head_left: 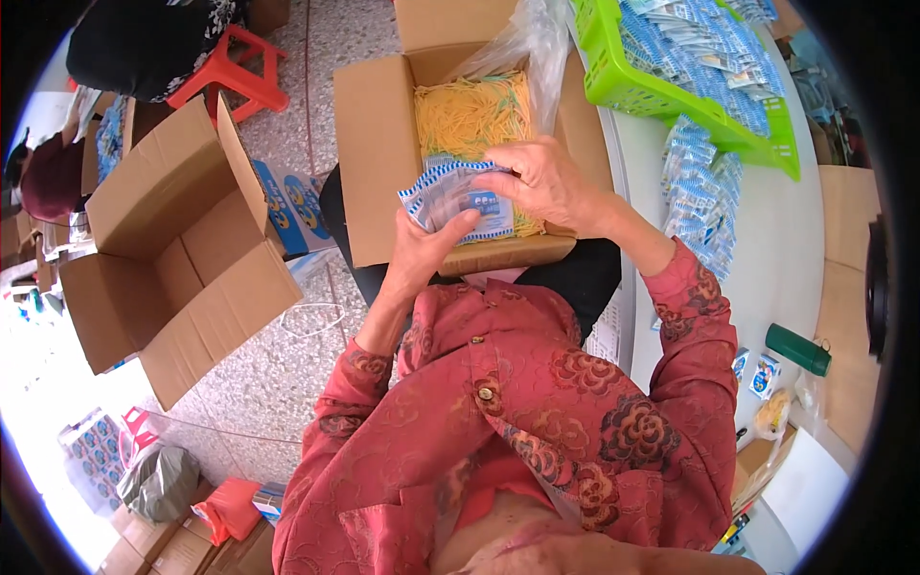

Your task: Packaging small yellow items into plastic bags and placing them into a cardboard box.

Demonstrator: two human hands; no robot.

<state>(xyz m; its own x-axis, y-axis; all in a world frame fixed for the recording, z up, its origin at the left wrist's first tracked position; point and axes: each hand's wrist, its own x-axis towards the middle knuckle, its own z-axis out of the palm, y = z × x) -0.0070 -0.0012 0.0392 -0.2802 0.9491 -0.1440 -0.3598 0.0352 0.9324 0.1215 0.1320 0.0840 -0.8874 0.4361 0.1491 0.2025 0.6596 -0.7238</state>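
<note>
Both hands grip a small stack of blue-and-white flat packets [452, 196] over my lap. My left hand [422, 251] holds the stack from below, thumb on its front. My right hand [544, 182] grips its right upper edge. Just behind the stack, an open cardboard box [379, 144] rests on my knees; it has a clear plastic liner [537, 38] and is filled with thin yellow strands [470, 110].
A green plastic basket [661, 96] of similar packets sits on the white table [795, 259] at right, with a loose pile of packets [700, 196] beside it and a green bottle [797, 349]. An empty open carton [182, 249] lies on the floor left. A red stool [235, 72] stands behind it.
</note>
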